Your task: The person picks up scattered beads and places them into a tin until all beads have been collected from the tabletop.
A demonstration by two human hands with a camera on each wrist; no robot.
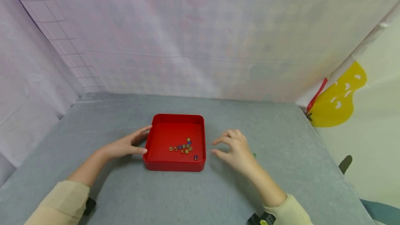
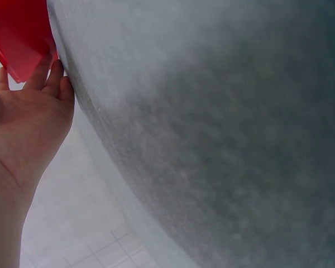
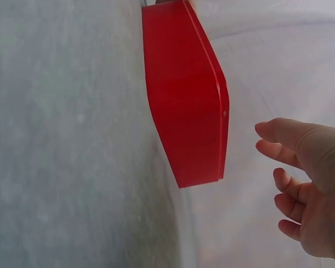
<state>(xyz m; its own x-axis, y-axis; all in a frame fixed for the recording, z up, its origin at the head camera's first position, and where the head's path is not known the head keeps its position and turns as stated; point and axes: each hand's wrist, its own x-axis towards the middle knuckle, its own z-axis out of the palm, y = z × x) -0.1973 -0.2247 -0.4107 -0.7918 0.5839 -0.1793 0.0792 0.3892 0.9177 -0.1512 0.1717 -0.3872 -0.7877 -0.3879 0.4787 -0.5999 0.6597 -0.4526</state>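
A square red tray (image 1: 174,166) with low walls sits on the grey table, small shiny beads (image 1: 186,151) in yellow, blue and orange gathered towards its right front. One dark blue bead (image 1: 195,157) lies apart from them. My left hand (image 1: 128,146) rests its fingertips and thumb against the tray's left wall, fingers nearly straight; the left wrist view shows those fingers (image 2: 40,72) at the red side. Just right of the tray hovers my right hand (image 1: 235,149), thumb and forefinger apart with nothing between them. In the right wrist view its fingers (image 3: 287,206) are loosely bent.
A small green thing (image 1: 254,155) shows on the table, partly hidden behind my right wrist. Pale cloth (image 1: 200,44) hangs along the back and left side. A yellow decoration (image 1: 337,105) hangs at the right, beyond the table (image 1: 150,197) edge.
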